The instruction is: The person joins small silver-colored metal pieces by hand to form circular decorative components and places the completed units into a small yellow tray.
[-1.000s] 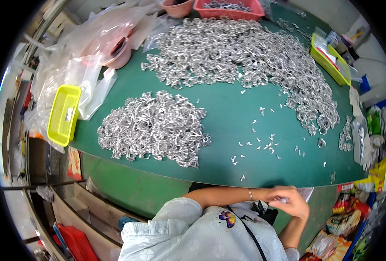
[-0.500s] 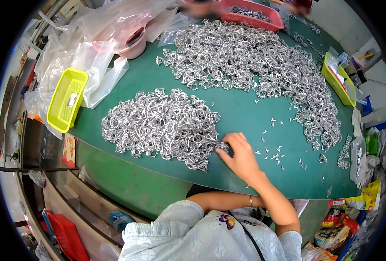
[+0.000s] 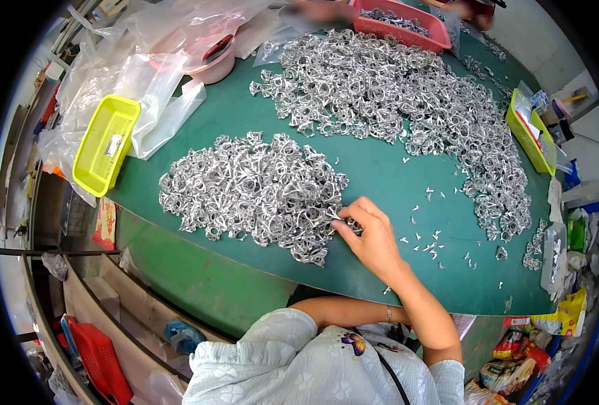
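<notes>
A heap of silver-grey metal rings (image 3: 252,192) lies on the green table in front of me. At its right edge is my right hand (image 3: 370,233), closed, thumb and index finger pinching a ring at the pile. More ring-like metal pieces (image 3: 355,225) show under the curled fingers; how many I cannot tell. My left forearm (image 3: 353,310), with a thin bracelet at the wrist, crosses below the table edge and passes behind my right forearm. My left hand is hidden there. Small Y-shaped metal bits (image 3: 431,246) are scattered to the right of my right hand.
A larger heap of rings (image 3: 407,101) curves across the far and right side. Yellow-green baskets (image 3: 103,145) stand at both sides. Clear plastic bags (image 3: 130,61) and a pink bowl (image 3: 213,67) sit far left, a pink tub (image 3: 441,37) at the back. Another person's blurred hand shows there.
My right hand has shifted slightly, its fingertips now against the pile's edge; the dark cluster in its fingers shows less. The whole view has moved a little.
</notes>
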